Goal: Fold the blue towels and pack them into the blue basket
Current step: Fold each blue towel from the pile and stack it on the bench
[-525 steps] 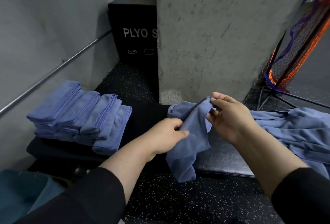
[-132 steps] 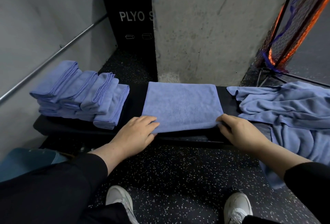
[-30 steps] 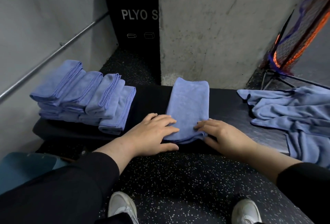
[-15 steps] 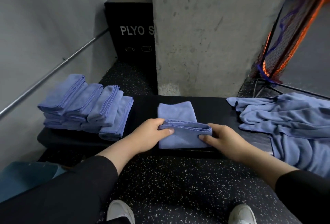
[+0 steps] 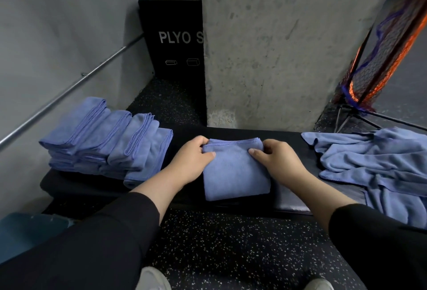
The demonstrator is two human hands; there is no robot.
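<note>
Both grips pinching one folded towel, mid-surface.

My left grip [image 5: 196,154] and right grip [image 5: 275,156] hold the folded towel's [image 5: 235,174] far corners on the black surface [image 5: 288,204]; folded stack [image 5: 108,141] toward its left end, loose towels [image 5: 374,164] right, concrete pillar [image 5: 288,42] behind.

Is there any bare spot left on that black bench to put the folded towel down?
Yes. Dark padded bench shows bare between the square folded blue towel, gripped by the left hand and right hand, and the heap of loose blue towels. A narrower strip lies beside the stacked folded blue towels. Both bench ends are crowded.
</note>
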